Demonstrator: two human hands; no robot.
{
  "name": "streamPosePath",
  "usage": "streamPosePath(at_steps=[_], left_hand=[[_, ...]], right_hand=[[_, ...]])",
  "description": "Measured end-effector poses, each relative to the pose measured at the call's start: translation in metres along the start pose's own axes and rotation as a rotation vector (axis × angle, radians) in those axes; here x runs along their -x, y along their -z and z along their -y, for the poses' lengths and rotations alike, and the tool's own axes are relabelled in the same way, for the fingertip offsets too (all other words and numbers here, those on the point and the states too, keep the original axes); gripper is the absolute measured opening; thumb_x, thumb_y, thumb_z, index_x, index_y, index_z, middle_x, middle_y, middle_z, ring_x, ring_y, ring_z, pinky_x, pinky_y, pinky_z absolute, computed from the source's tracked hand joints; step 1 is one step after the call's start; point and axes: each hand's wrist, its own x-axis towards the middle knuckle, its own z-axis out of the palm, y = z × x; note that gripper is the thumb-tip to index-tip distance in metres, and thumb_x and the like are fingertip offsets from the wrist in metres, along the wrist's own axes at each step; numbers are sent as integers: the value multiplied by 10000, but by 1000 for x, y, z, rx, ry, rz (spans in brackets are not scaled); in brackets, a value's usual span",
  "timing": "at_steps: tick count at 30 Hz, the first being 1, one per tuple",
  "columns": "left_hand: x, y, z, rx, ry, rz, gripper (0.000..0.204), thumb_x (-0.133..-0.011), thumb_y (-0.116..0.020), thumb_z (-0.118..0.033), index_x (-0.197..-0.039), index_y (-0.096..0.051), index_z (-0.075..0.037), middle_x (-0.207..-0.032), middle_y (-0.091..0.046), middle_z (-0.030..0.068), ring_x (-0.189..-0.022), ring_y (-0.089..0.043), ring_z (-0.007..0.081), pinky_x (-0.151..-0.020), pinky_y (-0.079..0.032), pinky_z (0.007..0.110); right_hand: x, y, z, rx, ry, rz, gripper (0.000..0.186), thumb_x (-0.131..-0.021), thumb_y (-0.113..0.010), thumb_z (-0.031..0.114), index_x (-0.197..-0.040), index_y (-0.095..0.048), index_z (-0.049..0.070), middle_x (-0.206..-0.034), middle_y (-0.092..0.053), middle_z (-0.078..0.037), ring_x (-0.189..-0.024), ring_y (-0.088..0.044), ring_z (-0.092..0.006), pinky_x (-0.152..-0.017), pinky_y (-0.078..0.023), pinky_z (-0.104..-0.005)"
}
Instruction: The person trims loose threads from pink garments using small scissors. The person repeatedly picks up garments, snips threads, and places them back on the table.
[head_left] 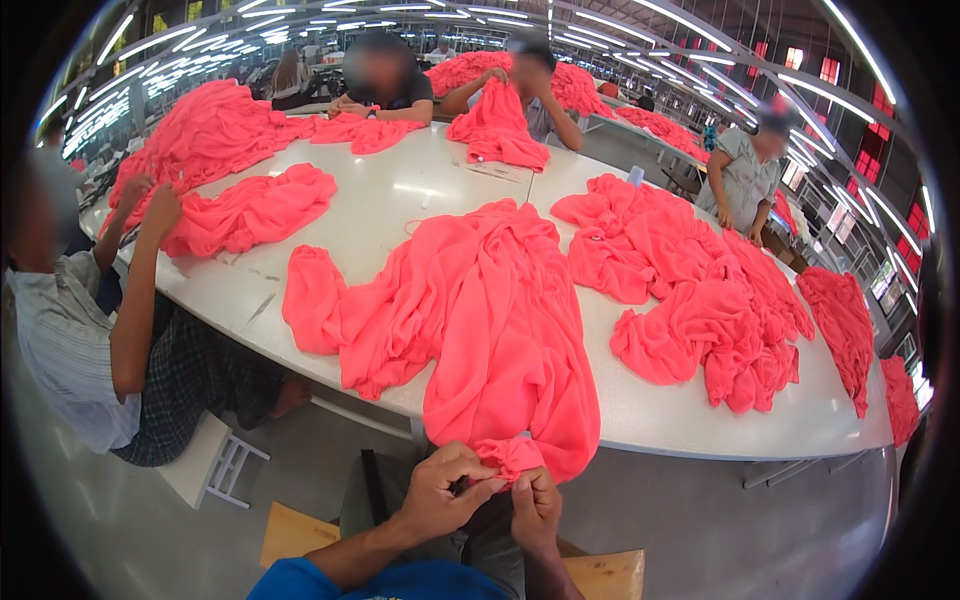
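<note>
A coral-pink garment [490, 310] lies spread over the near edge of the white table, and its gathered end hangs down toward my lap. My left hand [450, 485] pinches that gathered end between thumb and fingers. Close beside it, my right hand [536, 500] grips the same bunched fabric from the other side, thumb on top. Both hands are closed, a short way apart, just below the table edge. Whether a small tool or thread sits between the fingertips cannot be made out.
The white table [380, 210] carries more pink garments: a pile [690, 290] to the right and a large heap [210, 130] at the far left. One person [80, 330] sits at the left, others work across the table. A stool [205, 465] stands at lower left.
</note>
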Motion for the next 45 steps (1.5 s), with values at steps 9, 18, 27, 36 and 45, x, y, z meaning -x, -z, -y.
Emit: streamPosePath(at_steps=[9,18,27,36,45], left_hand=[[4,3,2,41,-24,9,100,-795,-803,-33,-860,-728,-26,-824,-631,55,-690,-572,114,-585,-420,245],[2,2,1,34,-105,-18,90,-814,-784,-33,-883,-727,-24,-774,-626,62,-638,-557,115,-558,-435,254],[6,13,-7,132,-12,175,65,-821,-768,-23,-846,-711,-5,-773,-654,77,-621,-564,122,-540,-416,258],[14,9,10,113,-26,312,136,-809,-736,19,-936,-712,-24,-768,-663,60,-643,-593,147,-563,-446,269],[8,7,0,80,84,183,79,-877,-702,-24,-947,-675,0,-776,-654,38,-629,-538,43,-566,-428,215]], right_hand=[[-2,3,-9,-225,-63,3,158,-1046,-511,165,-937,-543,54,-813,-580,13,-660,-465,-35,-597,-370,-193],[-1,6,-7,-365,-274,246,131,-957,-654,67,-1050,-573,25,-936,-654,-27,-876,-609,-79,-761,-486,-210],[-9,4,-10,-482,-118,-146,92,-972,-643,112,-966,-572,53,-849,-625,11,-654,-469,-19,-592,-362,-178],[-13,0,-6,-549,-103,-187,100,-994,-613,131,-957,-547,66,-854,-617,0,-637,-441,-17,-563,-327,-183],[-12,-1,-5,-618,-119,-148,73,-1010,-575,113,-989,-535,55,-973,-638,-51,-798,-553,-75,-720,-442,-228]])
